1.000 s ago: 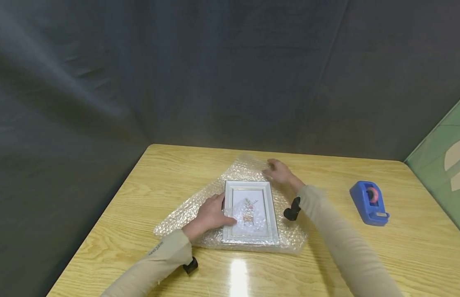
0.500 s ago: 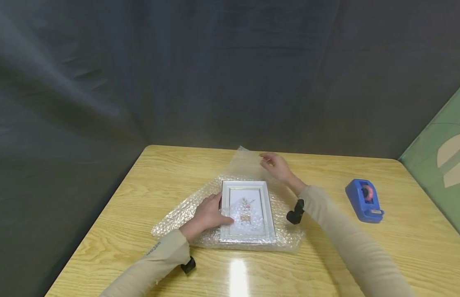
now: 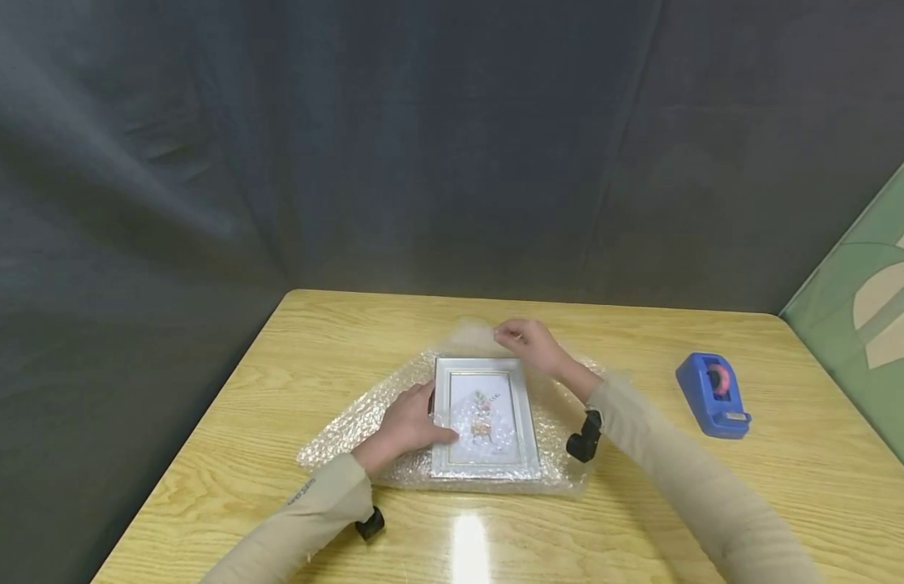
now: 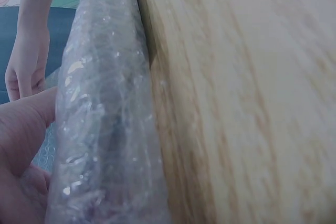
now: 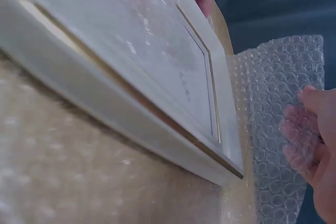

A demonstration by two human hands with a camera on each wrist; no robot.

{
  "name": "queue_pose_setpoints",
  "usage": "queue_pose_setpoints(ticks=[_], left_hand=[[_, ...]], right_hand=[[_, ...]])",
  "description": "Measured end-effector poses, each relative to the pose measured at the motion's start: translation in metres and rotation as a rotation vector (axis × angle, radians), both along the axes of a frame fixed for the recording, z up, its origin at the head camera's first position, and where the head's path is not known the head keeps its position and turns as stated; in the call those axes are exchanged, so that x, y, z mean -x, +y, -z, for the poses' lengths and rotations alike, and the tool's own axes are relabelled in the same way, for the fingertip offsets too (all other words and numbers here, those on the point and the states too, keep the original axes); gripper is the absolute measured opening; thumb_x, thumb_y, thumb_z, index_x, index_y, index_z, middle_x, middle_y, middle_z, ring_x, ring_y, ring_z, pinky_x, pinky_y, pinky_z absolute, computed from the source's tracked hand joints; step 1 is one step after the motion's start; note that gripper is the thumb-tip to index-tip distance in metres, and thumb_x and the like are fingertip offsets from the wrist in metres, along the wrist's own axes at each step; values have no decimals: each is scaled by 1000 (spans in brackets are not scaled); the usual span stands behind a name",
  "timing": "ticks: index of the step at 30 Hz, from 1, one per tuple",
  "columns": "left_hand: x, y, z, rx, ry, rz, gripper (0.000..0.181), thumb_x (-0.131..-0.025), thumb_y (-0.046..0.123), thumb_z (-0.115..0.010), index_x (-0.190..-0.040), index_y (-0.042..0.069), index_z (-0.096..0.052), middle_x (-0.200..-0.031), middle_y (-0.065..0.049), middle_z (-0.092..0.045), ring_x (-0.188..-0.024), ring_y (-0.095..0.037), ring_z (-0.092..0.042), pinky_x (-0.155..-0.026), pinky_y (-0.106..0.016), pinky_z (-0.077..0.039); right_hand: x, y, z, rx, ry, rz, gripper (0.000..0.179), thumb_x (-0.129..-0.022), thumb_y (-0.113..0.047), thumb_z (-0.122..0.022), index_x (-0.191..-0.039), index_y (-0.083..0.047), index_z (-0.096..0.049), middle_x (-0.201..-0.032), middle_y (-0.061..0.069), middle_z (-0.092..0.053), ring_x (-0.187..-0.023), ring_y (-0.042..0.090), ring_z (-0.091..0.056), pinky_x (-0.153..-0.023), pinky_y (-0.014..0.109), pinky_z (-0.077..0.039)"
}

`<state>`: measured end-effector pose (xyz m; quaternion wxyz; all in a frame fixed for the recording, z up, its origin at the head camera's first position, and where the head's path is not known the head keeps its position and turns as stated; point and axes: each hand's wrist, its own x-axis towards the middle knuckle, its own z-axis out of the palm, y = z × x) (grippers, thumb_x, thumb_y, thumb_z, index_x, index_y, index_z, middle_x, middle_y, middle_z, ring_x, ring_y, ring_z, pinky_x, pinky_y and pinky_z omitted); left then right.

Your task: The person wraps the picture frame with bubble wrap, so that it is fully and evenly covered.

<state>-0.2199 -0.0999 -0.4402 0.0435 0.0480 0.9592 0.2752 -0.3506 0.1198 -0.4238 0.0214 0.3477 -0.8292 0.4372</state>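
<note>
A white picture frame (image 3: 528, 442) with a small drawing in it lies on a sheet of bubble wrap (image 3: 353, 430). Clear wrap also covers its lower part. My left hand (image 3: 408, 420) grips the frame's left side through the wrap, thumb over the front. Beyond the frame's top edge, my right hand (image 3: 530, 342) pinches the far end of the sheet. In the right wrist view, that lifted bubble wrap (image 5: 275, 124) passes between the thumb and fingers of the right hand (image 5: 323, 145). The left wrist view shows wrap (image 4: 105, 108) bulging along the frame's near edge; the left fingertips are hidden.
A blue tape dispenser (image 3: 714, 397) with a pink roll stands at the right of the wooden table (image 3: 225, 454). Dark curtain (image 3: 452, 162) hangs behind and to the left. A green patterned panel (image 3: 882, 324) borders the right side.
My right hand first raised the far flap of bubble wrap, then brought it nearer and slightly left, lower towards the frame's top. My left hand has kept its grip on the frame.
</note>
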Motion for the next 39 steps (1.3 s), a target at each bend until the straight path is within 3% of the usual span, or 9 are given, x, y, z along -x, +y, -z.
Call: queue_pose_setpoints(ticks=[5,12,20,28,34,39], left_hand=[[-1,-2,-1,-2,-7,-11,97,-56,40,-80,-138,13,-37,-118,-11,-55,-105,-32,-51,-88,-51,-42],[-1,-3,-3,-4,-11,-14,96,-56,40,-80,-138,13,-38,-113,-9,-56,-101,-29,-52,-85,-50,-44],[0,-3,-1,9,-13,-20,98,-56,43,-80,-138,11,-37,-128,-15,-50,-113,-36,-47,-92,-53,-40],[0,-3,0,13,-37,-45,100,-57,44,-80,-139,10,-35,-135,-18,-43,-120,-38,-41,-96,-55,-36],[-2,-2,-2,8,-53,-54,101,-58,45,-80,-140,9,-33,-138,-18,-39,-123,-39,-37,-99,-55,-32],[-1,-2,-1,5,-51,-54,101,-57,44,-79,-140,9,-33,-138,-19,-39,-124,-39,-37,-99,-55,-32]], right_hand=[[-15,7,0,-7,-32,-63,20,-89,-9,-56,-99,4,-66,-99,16,-66,-92,27,-62,-79,39,-52],[-31,14,14,-12,-11,-107,16,-89,-8,-56,-97,0,-67,-97,11,-67,-91,24,-62,-81,38,-52],[-40,16,34,-25,103,-160,14,-84,1,-59,-95,1,-67,-96,11,-66,-91,25,-62,-81,37,-51],[-44,16,41,-59,184,-168,15,-82,-1,-61,-96,-1,-67,-97,10,-67,-92,25,-61,-83,40,-50],[-51,18,39,-154,143,-148,19,-84,-6,-61,-102,-4,-67,-106,9,-64,-99,23,-58,-88,39,-47],[-59,19,34,-183,78,-171,23,-86,-4,-58,-107,-1,-64,-115,15,-59,-108,28,-54,-93,42,-44]])
